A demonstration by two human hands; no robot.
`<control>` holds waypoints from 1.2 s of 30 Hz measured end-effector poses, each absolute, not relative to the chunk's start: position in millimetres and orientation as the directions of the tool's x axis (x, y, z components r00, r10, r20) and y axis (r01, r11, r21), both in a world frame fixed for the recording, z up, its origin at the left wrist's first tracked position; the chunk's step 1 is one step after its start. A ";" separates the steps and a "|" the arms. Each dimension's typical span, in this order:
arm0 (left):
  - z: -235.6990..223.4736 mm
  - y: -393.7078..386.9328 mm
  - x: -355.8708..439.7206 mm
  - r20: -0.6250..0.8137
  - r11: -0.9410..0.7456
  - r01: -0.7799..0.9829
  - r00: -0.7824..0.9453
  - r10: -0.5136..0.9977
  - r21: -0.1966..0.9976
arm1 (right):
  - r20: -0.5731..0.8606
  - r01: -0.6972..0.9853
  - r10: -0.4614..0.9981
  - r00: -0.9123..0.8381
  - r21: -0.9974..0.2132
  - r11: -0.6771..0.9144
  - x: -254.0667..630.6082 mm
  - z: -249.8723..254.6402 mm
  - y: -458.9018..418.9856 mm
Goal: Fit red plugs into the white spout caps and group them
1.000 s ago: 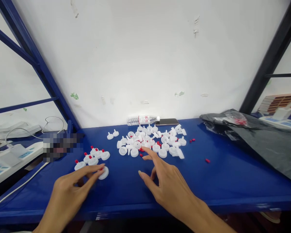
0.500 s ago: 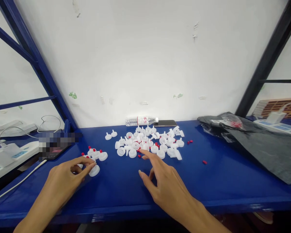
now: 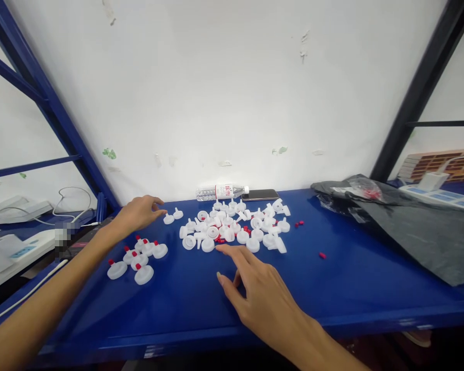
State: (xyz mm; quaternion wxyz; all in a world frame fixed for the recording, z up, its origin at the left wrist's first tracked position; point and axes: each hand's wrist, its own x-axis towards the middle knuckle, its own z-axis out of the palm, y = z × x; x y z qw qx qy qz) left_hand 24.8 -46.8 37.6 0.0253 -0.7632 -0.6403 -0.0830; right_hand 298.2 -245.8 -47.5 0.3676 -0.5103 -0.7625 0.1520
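My left hand (image 3: pixel 145 212) reaches to the far left of the table, thumb and index finger a little apart. Its thumb tip is right beside the spout of a white plastic nozzle cap (image 3: pixel 168 219); contact is unclear. Another white nozzle cap (image 3: pixel 178 213) stands just behind. Over the front of the table, my right hand (image 3: pixel 255 293) has its thumb and index finger spread, holding nothing. Its index fingertip is at the near edge of a pile of white nozzle caps (image 3: pixel 208 244) mixed with small red tips (image 3: pixel 219 240). Nearer the left forearm stand several white caps with red tips (image 3: pixel 144 274).
A clear bottle (image 3: pixel 222 192) and a phone (image 3: pixel 260 195) lie against the wall. On the right, a dark plastic bag (image 3: pixel 406 232) covers part of the blue table (image 3: pixel 201 304). A loose red tip (image 3: pixel 322 255) lies right of centre. Power strips and cables (image 3: pixel 27 247) sit at left.
My left hand has left the red-tipped white cap among the left group and moved forward to the two separate caps. My right hand stays near the pile, thumb and index finger still apart.
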 end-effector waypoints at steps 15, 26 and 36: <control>46.7 -162.5 91.1 0.248 -0.507 0.736 0.443 0.862 0.448 | 0.469 0.649 0.872 -0.140 -0.622 0.439 300.5 -49.6 -246.5; -1.9 -171.6 128.7 0.208 -0.537 0.842 0.517 0.831 0.052 | 0.506 0.797 0.861 -0.038 -0.504 0.332 301.7 -51.6 -241.0; -24.8 -163.8 133.4 0.080 -0.585 0.798 0.598 0.797 -0.144 | 0.434 0.842 0.899 -0.058 -0.463 0.278 300.9 -52.9 -240.3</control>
